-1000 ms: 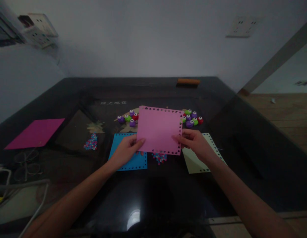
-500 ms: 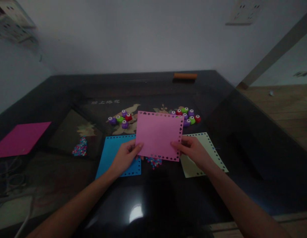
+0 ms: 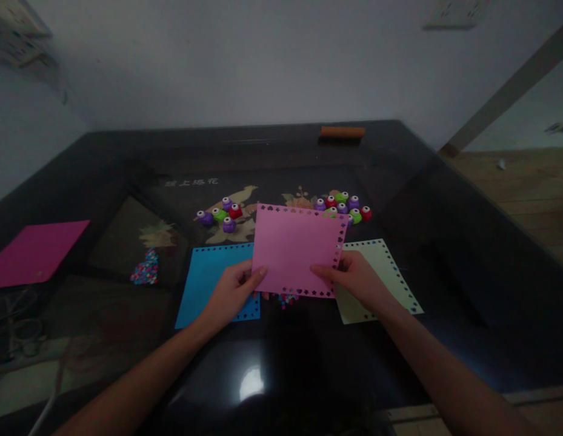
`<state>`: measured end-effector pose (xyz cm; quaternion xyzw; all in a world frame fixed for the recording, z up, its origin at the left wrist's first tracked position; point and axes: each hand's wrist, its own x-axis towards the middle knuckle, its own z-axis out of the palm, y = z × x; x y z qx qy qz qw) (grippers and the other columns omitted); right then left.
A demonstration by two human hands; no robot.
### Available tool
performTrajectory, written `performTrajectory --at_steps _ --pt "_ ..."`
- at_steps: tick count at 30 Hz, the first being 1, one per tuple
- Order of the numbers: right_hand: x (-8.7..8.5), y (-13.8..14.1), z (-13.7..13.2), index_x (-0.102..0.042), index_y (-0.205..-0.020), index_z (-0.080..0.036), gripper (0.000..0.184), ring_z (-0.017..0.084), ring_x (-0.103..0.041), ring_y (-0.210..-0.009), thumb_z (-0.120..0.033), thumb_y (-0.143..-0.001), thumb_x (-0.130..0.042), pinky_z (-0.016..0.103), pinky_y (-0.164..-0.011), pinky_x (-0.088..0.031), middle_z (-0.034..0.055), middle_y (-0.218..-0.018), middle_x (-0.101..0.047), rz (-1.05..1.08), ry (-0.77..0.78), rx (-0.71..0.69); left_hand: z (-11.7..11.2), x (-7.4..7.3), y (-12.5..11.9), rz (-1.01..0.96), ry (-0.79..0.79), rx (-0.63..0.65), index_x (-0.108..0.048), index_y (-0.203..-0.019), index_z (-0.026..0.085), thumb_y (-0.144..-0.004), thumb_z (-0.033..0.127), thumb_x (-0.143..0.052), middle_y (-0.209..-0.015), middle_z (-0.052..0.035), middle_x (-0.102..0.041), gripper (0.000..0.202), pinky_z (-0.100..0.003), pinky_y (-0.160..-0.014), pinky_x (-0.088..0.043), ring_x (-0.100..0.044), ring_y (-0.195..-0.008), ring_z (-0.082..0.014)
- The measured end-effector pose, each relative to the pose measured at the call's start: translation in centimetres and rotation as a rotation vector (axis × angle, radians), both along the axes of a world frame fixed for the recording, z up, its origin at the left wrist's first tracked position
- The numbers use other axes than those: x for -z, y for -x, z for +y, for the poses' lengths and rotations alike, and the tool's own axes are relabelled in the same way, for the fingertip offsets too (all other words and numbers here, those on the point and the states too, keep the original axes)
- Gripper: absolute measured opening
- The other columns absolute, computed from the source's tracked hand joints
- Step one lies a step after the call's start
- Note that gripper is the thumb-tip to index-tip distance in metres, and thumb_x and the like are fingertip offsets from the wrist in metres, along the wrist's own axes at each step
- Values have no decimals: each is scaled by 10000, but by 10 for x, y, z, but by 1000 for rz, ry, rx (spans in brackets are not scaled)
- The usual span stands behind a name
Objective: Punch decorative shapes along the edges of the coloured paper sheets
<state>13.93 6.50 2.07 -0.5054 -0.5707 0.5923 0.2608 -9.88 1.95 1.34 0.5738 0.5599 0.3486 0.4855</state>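
Observation:
Between my two hands I hold up a pink sheet of paper (image 3: pixel 299 251), with small punched shapes along its top, right and bottom edges. My left hand (image 3: pixel 233 290) pinches its lower left edge, thumb in front and fingers behind. My right hand (image 3: pixel 354 275) grips the lower right edge the same way. Beneath my left hand lies a blue punched sheet (image 3: pixel 206 284), and beneath my right a pale yellow-green one (image 3: pixel 381 266). A small heap of punched-out paper bits (image 3: pixel 286 300) shows below the pink sheet, which partly hides it.
Two groups of eyeball-topped craft punches, one left (image 3: pixel 227 217), one right (image 3: pixel 354 209), stand behind the sheets. Farther left lie another heap of paper bits (image 3: pixel 147 269) and a magenta sheet (image 3: pixel 40 253). An orange-brown cylinder (image 3: pixel 342 132) rests at the table's back edge.
The pink sheet and both hands have shifted slightly right. The view has tilted down a little. My grip on the sheet looks the same.

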Motion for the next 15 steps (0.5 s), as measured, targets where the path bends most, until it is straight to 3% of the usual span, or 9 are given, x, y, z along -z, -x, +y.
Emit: performTrajectory --at_steps 5,15 --pt "4 1 0 -680 -711 -179 178 126 -561 -541 -353 -699 -717 260 -512 -432 13 -638 -666 1 -19 29 0 1 0 0 -6 -1 -580 -697 161 -860 418 -485 -542 -1 -602 319 -240 -507 -374 -499 -505 -131" --pt "6 1 -2 -714 -808 -172 232 174 -638 -651 -369 -687 -731 305 -586 -498 57 -772 -727 18 -1 32 -1 -2 -2 2 -34 20 -594 -709 161 -865 408 -483 -551 -4 -600 312 -243 -518 -390 -516 -523 -134"
